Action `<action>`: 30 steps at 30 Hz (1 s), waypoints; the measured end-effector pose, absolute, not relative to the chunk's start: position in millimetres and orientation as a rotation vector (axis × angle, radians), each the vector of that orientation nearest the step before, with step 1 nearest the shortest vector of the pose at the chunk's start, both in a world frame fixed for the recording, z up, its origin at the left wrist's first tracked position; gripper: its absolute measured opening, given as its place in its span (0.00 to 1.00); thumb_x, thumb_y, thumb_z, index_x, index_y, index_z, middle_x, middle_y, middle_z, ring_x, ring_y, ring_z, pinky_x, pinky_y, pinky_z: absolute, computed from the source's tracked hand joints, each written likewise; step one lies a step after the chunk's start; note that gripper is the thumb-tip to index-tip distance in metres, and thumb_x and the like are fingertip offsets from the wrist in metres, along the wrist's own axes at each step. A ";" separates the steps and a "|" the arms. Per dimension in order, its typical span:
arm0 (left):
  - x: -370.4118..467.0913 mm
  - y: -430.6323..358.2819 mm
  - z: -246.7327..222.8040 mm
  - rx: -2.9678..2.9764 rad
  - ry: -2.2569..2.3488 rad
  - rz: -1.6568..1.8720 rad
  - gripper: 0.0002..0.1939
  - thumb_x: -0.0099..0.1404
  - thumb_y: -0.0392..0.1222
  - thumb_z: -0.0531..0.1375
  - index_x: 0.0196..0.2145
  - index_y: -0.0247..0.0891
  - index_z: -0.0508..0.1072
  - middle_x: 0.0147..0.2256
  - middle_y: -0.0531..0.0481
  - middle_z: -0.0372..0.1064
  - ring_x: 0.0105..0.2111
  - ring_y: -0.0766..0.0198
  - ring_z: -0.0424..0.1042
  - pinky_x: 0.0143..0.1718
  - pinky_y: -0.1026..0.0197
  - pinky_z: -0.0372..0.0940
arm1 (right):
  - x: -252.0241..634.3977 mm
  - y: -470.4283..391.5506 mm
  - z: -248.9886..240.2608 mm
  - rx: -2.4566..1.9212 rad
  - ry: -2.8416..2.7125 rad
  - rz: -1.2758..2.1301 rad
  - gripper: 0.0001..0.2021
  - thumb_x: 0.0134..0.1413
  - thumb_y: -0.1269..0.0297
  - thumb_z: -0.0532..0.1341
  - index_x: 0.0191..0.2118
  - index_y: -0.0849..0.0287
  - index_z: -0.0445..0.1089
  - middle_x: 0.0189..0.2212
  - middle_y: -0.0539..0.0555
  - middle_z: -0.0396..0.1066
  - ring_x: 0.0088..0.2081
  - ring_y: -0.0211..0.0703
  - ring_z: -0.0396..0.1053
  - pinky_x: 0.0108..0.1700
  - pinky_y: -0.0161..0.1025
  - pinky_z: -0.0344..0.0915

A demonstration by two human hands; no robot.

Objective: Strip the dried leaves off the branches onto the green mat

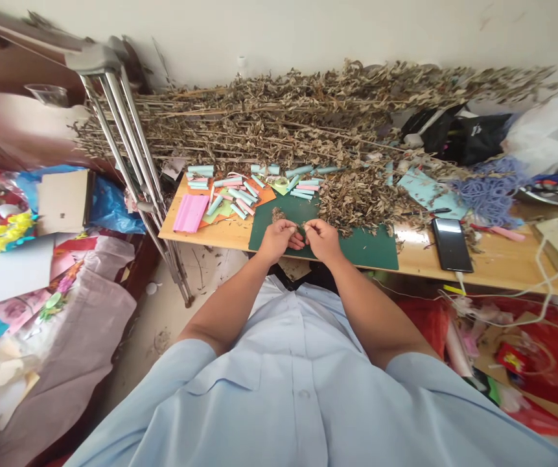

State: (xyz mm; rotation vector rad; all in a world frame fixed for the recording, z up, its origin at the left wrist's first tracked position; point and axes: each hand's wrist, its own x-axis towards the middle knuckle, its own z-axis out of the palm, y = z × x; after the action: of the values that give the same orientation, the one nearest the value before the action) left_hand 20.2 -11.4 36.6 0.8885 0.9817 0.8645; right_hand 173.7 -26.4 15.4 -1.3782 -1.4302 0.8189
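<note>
Over the front edge of a dark green mat (371,250), my left hand (281,238) and my right hand (322,239) meet close together. A small bit of dried leaf (301,228) shows between their fingertips, and both hands are pinched on it. Just beyond the right hand lies a heap of dried leaves (356,201) spread on the mat. A smaller clump of crumbled leaf (277,213) sits behind the left hand. Rolled paper tubes (244,196) in pale blue and pink lie to the left, near a folded pink sheet (191,213).
Long dried leafy stalks (259,123) are piled along the wall. A metal crutch (127,130) leans at the table's left end. On the right are a phone (452,245) with a cable, purple-blue yarn (490,188) and a pen (427,212). A red bag (546,337) stands below.
</note>
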 end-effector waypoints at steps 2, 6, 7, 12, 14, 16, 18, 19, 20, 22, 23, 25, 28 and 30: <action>18.9 -11.6 36.3 0.882 0.957 0.871 0.06 0.65 0.38 0.58 0.39 0.35 0.66 0.25 0.49 0.73 0.23 0.63 0.76 0.27 0.62 0.72 | 173.4 -25.9 15.2 -1.389 -1.391 0.843 0.09 0.59 0.59 0.59 0.32 0.56 0.71 0.21 0.48 0.69 0.21 0.38 0.65 0.27 0.37 0.64; 17.2 -10.9 37.2 0.877 0.950 0.842 0.07 0.64 0.39 0.58 0.39 0.36 0.66 0.25 0.50 0.73 0.23 0.64 0.76 0.28 0.63 0.72 | 170.6 -26.2 14.4 -1.363 -1.475 0.728 0.08 0.58 0.60 0.60 0.32 0.57 0.73 0.27 0.51 0.74 0.27 0.41 0.69 0.32 0.39 0.67; 17.2 -10.5 37.5 0.876 0.955 0.831 0.07 0.64 0.40 0.58 0.39 0.36 0.65 0.25 0.50 0.73 0.23 0.64 0.76 0.28 0.63 0.71 | 170.1 -26.5 14.6 -1.351 -1.504 0.704 0.08 0.58 0.60 0.60 0.32 0.57 0.74 0.28 0.52 0.74 0.28 0.41 0.70 0.34 0.40 0.67; 18.9 -9.3 37.4 0.879 0.983 0.817 0.08 0.64 0.41 0.59 0.39 0.37 0.64 0.24 0.52 0.71 0.22 0.64 0.75 0.26 0.63 0.70 | 170.4 -28.8 17.5 -1.282 -1.591 0.652 0.09 0.61 0.61 0.59 0.31 0.55 0.74 0.29 0.52 0.74 0.32 0.43 0.70 0.38 0.41 0.67; 19.9 -9.2 36.5 0.873 0.986 0.835 0.07 0.64 0.41 0.58 0.38 0.37 0.64 0.22 0.52 0.71 0.21 0.63 0.75 0.25 0.63 0.70 | 170.9 -29.3 17.5 -1.257 -1.608 0.648 0.09 0.61 0.62 0.60 0.32 0.55 0.75 0.31 0.52 0.74 0.34 0.43 0.71 0.39 0.41 0.68; 20.6 -9.1 35.7 0.865 0.984 0.850 0.06 0.64 0.40 0.58 0.38 0.37 0.64 0.21 0.53 0.70 0.21 0.63 0.75 0.25 0.63 0.70 | 170.9 -29.5 16.1 -1.250 -1.617 0.631 0.07 0.60 0.61 0.61 0.34 0.55 0.75 0.32 0.53 0.74 0.34 0.44 0.71 0.39 0.41 0.68; 21.1 -8.9 35.3 0.864 0.991 0.855 0.06 0.63 0.39 0.58 0.37 0.37 0.64 0.21 0.53 0.69 0.20 0.63 0.74 0.24 0.63 0.70 | 170.3 -29.6 14.3 -1.251 -1.628 0.596 0.06 0.60 0.61 0.62 0.34 0.55 0.75 0.32 0.53 0.74 0.34 0.44 0.71 0.39 0.41 0.68; 21.2 -8.8 35.3 0.867 0.999 0.853 0.06 0.63 0.39 0.58 0.37 0.37 0.64 0.20 0.54 0.69 0.20 0.63 0.74 0.24 0.63 0.70 | 169.9 -29.7 13.6 -1.249 -1.638 0.575 0.07 0.60 0.62 0.61 0.34 0.55 0.75 0.32 0.53 0.74 0.34 0.43 0.71 0.39 0.41 0.68; 21.3 -8.7 35.3 0.871 1.008 0.849 0.06 0.63 0.39 0.58 0.37 0.37 0.64 0.20 0.54 0.68 0.20 0.62 0.74 0.24 0.62 0.71 | 169.6 -30.0 13.2 -1.249 -1.649 0.552 0.07 0.61 0.62 0.61 0.33 0.56 0.74 0.32 0.53 0.74 0.34 0.43 0.71 0.39 0.41 0.68; 21.3 -8.8 35.6 0.881 1.024 0.839 0.06 0.63 0.39 0.59 0.37 0.36 0.65 0.20 0.54 0.68 0.20 0.63 0.74 0.25 0.62 0.71 | 169.0 -30.6 13.1 -1.258 -1.672 0.506 0.08 0.62 0.63 0.59 0.32 0.56 0.73 0.30 0.53 0.73 0.32 0.43 0.70 0.38 0.41 0.67; 21.4 -8.9 35.8 0.885 1.028 0.838 0.07 0.63 0.39 0.59 0.37 0.36 0.65 0.20 0.54 0.68 0.20 0.63 0.74 0.25 0.62 0.71 | 168.8 -31.0 13.4 -1.268 -1.684 0.488 0.08 0.62 0.64 0.59 0.32 0.56 0.73 0.29 0.53 0.72 0.32 0.42 0.69 0.37 0.41 0.66; 21.5 -9.6 36.0 0.891 1.026 0.846 0.07 0.64 0.40 0.60 0.37 0.36 0.66 0.20 0.54 0.68 0.20 0.64 0.74 0.26 0.62 0.71 | 168.7 -31.5 13.7 -1.292 -1.701 0.472 0.08 0.61 0.64 0.59 0.31 0.56 0.72 0.28 0.52 0.71 0.31 0.42 0.68 0.36 0.40 0.65; 21.8 -11.1 36.1 0.904 1.020 0.874 0.08 0.64 0.42 0.62 0.36 0.35 0.68 0.21 0.53 0.69 0.20 0.65 0.74 0.25 0.63 0.71 | 168.9 -31.6 13.0 -1.317 -1.689 0.490 0.07 0.60 0.64 0.59 0.31 0.56 0.71 0.28 0.52 0.71 0.30 0.42 0.67 0.35 0.40 0.64; 22.0 -12.1 35.7 0.919 1.020 0.886 0.09 0.64 0.43 0.62 0.36 0.34 0.69 0.22 0.52 0.70 0.21 0.65 0.74 0.26 0.62 0.72 | 169.1 -31.2 12.0 -1.323 -1.665 0.501 0.07 0.60 0.64 0.59 0.31 0.56 0.71 0.28 0.52 0.71 0.30 0.42 0.67 0.35 0.39 0.64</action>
State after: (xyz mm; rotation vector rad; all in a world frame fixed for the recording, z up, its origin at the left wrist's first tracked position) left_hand 22.0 -12.1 35.7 0.9187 1.0198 0.8859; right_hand 169.1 -31.2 12.0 -1.3228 -1.6649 0.5013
